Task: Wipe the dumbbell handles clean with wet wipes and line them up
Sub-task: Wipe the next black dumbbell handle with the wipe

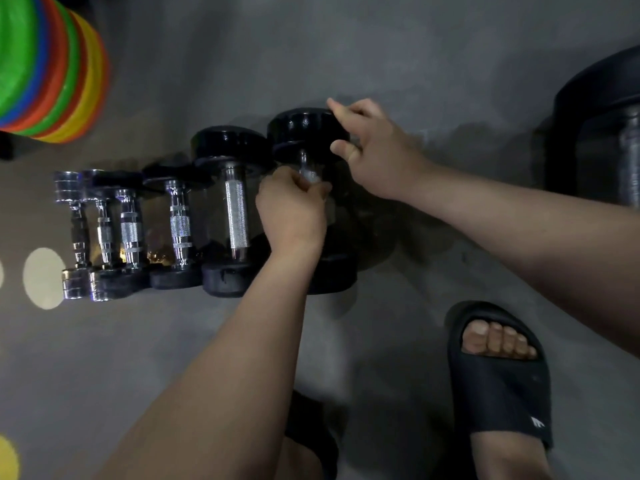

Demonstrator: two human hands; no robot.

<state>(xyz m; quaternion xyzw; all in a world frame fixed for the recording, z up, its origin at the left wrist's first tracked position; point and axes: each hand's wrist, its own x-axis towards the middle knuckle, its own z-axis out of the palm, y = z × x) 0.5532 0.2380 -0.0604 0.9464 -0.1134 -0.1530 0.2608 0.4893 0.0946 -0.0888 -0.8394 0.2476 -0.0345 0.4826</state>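
**Item 1, nearest.** Your right foot is resting in a black slipper (502, 386) on the grey floor (173, 341), toes pointing away from you.

**Item 2, left hand** (291, 213). Your fingers are curling tight around the handle (303, 159) of the end dumbbell (301, 128). They are bunching a white wet wipe (310, 175) against the metal, and a scrap of it is showing above your knuckles.

**Item 3, end dumbbell.** It is lying on the floor at the right end of the row, between your two hands. Its long axis is running straight away from you, with one black head near and one far. Your left hand and wrist are covering much of the handle.

**Item 4, the row.** Five more dumbbells (237, 216) are lying to the left, side by side and parallel. Their handles are all pointing away from you, and the sizes are shrinking leftward. The two at the far left have chrome heads.

**Item 5, right hand** (377, 150). It is resting against the right edge of the end dumbbell's far head. The index finger is straight, the thumb is out and the other fingers are bent. I cannot tell whether it is clasping the head or only touching it.

**Item 6, farthest.** A stack of coloured discs (52, 71) is sitting at the far left. A large black weight (595, 126) is sitting at the far right, well apart from the row.
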